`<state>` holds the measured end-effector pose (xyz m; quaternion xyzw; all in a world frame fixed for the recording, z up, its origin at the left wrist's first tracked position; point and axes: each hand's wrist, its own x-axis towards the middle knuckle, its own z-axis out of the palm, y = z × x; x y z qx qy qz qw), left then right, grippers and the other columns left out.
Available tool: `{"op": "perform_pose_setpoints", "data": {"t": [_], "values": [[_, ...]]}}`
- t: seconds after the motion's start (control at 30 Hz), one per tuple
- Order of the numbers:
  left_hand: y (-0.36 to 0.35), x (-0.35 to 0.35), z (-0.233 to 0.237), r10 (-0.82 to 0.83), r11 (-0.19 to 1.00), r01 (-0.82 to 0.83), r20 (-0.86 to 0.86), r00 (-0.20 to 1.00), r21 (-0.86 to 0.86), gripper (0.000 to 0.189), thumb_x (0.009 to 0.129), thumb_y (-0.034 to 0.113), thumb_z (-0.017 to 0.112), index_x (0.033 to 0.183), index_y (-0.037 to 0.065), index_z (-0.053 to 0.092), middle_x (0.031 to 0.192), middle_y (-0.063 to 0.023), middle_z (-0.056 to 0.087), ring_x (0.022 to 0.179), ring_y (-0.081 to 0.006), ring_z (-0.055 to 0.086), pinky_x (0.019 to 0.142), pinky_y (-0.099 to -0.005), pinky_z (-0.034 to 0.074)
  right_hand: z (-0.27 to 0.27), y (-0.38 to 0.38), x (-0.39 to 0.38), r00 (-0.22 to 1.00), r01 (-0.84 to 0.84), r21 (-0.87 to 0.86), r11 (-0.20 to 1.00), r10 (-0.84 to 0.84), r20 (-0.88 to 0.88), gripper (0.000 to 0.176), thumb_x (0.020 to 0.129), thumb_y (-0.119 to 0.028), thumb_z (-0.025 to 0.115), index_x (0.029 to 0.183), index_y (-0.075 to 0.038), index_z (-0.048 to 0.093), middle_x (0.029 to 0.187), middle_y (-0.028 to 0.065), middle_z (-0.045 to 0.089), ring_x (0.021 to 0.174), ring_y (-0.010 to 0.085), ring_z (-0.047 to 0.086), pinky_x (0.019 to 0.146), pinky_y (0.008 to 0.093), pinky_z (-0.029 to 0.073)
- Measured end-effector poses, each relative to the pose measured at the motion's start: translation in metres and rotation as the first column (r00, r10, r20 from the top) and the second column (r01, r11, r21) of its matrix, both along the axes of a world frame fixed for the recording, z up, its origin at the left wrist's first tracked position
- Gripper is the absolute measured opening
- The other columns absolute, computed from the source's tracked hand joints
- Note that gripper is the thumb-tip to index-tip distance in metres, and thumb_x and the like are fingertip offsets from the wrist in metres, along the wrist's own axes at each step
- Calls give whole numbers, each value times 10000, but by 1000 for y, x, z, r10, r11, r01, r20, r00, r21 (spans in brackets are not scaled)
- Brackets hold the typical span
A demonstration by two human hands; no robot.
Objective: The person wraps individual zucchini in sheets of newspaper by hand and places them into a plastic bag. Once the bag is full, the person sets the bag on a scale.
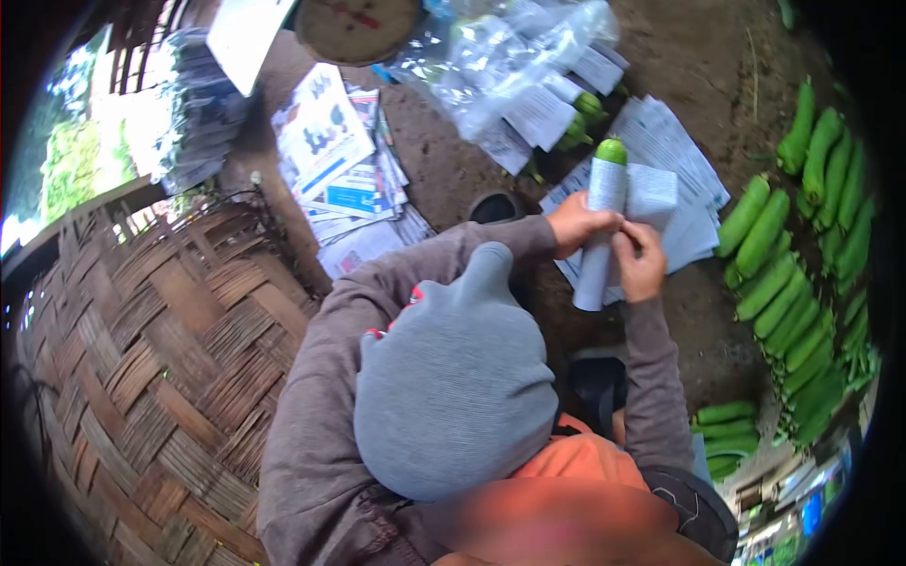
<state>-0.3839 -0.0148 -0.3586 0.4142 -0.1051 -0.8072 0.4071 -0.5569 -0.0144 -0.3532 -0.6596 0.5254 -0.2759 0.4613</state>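
A long green gourd (pixel 611 151), rolled in a printed paper sheet (pixel 604 189), stands tilted with its green end showing at the top. My left hand (pixel 580 224) is wrapped round the middle of this roll. My right hand (pixel 642 262) pinches at the paper on the roll's right side, fingers closed. A loose flap of the sheet (pixel 651 195) sticks out to the right. Under and behind the roll lies a fanned stack of printed papers (pixel 675 141) on the ground.
Rows of long green gourds (pixel 774 292) lie at the right. A clear plastic bag (pixel 472 66) with paper-wrapped gourds is ahead. Piled newspapers (pixel 326 141) lie left of it, near a round stool (pixel 359 28). A woven bamboo wall (pixel 189 358) stands left; grey cloth (pixel 453 377) bulges between my arms.
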Motion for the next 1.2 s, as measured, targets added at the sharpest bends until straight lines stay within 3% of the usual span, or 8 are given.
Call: {"op": "perform_pose_setpoints", "data": {"t": [0.1, 0.2, 0.3, 0.47, 0.63, 0.83, 1.07, 1.2], "values": [[-24, 6, 23, 158, 987, -158, 47, 986, -7, 308, 795, 100, 651, 1072, 14, 550, 961, -59, 605, 887, -158, 584, 800, -345, 483, 31, -32, 6, 930, 297, -381, 876, -355, -91, 264, 821, -123, 702, 1043, 8, 647, 969, 116, 653, 951, 260, 609, 866, 355, 470], [-43, 2, 35, 226, 973, -220, 104, 969, -66, 342, 833, 121, 645, 1125, 9, 507, 1011, -71, 580, 923, -161, 559, 847, -345, 464, 35, -37, 2, 955, 231, 255, 939, -268, 124, 318, 838, -161, 696, 1087, 25, 625, 1031, 141, 656, 962, 297, 618, 888, 374, 464], [-64, -2, 53, 386, 920, -365, 176, 905, -143, 433, 890, 218, 627, 1213, 13, 424, 1154, -100, 533, 1012, -168, 531, 893, -350, 446, 54, -36, 21, 996, 42, -57, 997, -46, -73, 491, 833, -205, 702, 1225, 36, 532, 1116, 214, 614, 1027, 334, 601, 898, 352, 454], [-81, 29, 89, 148, 780, 303, 632, 761, -548, 756, 905, 305, 584, 1364, -153, 196, 1310, -300, 418, 1244, -370, 433, 1032, -416, 351, 65, -69, 27, 992, -17, -161, 987, -3, -125, 529, 759, -162, 718, 1206, 38, 518, 1183, 214, 544, 1057, 351, 560, 878, 374, 451], [-125, 118, 80, 592, 654, 742, 712, -377, -150, 668, 724, 69, 600, 1370, 91, 428, 1273, -167, 481, 1107, -339, 500, 917, -447, 405, 62, -127, 16, 948, -292, -63, 954, 280, -149, 481, 694, -131, 687, 1130, 37, 573, 1046, 207, 604, 950, 358, 605, 824, 399, 481], [-143, 129, 81, 513, 673, 578, 854, 85, -462, 659, 708, -72, 493, 1345, 84, 425, 996, -244, 620, 849, -418, 600, 735, -482, 479, -5, -165, 111, 961, -258, -393, 882, 195, -194, 569, 656, -253, 747, 1166, -47, 600, 1087, 168, 625, 1022, 346, 577, 910, 429, 456], [-69, 85, 70, 640, 530, 814, 742, -200, -238, 551, 746, 49, 570, 1284, 160, 523, 1384, -133, 430, 1302, -299, 388, 1028, -488, 323, 31, -231, 63, 946, -274, -551, 788, 118, -301, 407, 666, -301, 763, 1009, -97, 684, 1068, 83, 643, 1056, 276, 550, 916, 394, 436], [-4, 60, 21, 378, 174, 984, 925, -35, -33, 574, 766, 177, 642, 1322, 171, 501, 1471, -82, 345, 1388, -292, 274, 1106, -528, 217, 57, -277, -108, 604, 153, -789, 595, -688, -403, 456, 654, -275, 801, 1046, -91, 658, 1100, 111, 629, 1067, 289, 553, 941, 421, 420]]}}
